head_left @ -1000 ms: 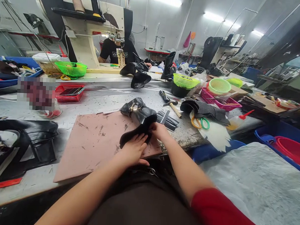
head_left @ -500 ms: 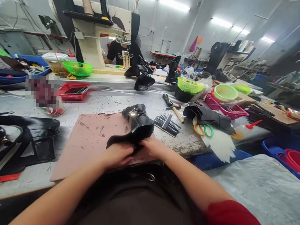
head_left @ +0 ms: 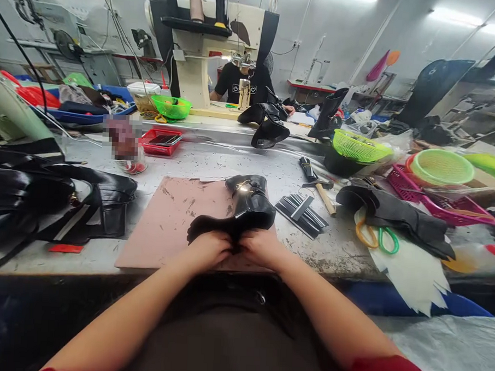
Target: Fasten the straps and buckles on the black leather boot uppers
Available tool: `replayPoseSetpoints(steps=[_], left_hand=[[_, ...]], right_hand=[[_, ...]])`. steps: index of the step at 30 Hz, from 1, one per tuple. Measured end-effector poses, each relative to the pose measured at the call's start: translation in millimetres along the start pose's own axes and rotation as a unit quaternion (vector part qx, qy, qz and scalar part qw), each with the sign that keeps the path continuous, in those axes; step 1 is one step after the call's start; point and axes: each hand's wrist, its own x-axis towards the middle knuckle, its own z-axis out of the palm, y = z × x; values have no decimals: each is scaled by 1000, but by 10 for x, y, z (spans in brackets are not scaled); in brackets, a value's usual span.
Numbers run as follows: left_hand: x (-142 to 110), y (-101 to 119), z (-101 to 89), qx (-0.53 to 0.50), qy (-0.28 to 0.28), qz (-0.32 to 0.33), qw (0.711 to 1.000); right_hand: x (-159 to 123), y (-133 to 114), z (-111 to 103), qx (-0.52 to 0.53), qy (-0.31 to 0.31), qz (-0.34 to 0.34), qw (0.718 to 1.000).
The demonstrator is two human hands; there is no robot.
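Observation:
A black leather boot upper (head_left: 246, 207) with a gold buckle lies on a pink cutting mat (head_left: 172, 220) at the near edge of the worktable. My left hand (head_left: 208, 249) and my right hand (head_left: 261, 247) sit side by side at its near end, fingers curled round the leather edge. Both hands grip it close together, knuckles toward me. The fingertips are hidden under the leather.
Right of the mat lie black strips (head_left: 301, 212), a hammer (head_left: 319, 186), scissors (head_left: 374, 237) and dark leather pieces (head_left: 397, 216). Black boot parts (head_left: 66, 199) pile at the left. Green and pink baskets (head_left: 437, 169) stand at the right. A person works at a sewing machine (head_left: 208, 47) behind.
My hands have drawn the boot upper's near end toward me and closed on it together. The camera has turned left, so the table shifted right in view.

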Motion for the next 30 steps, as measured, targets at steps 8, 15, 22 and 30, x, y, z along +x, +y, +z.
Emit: replayPoseSetpoints(steps=[8, 15, 22, 30], left_hand=[[-24, 230, 55, 21, 61, -148, 987], [-98, 192, 108, -6, 93, -159, 983], [-302, 176, 219, 79, 40, -25, 996], [15, 212, 8, 157, -30, 60, 985]], right_hand=[[-1, -117, -19, 5, 41, 62, 997], [-17, -114, 186, -18, 99, 80, 992], [-233, -151, 213, 10, 141, -9, 990], [-131, -55, -59, 25, 78, 83, 993]])
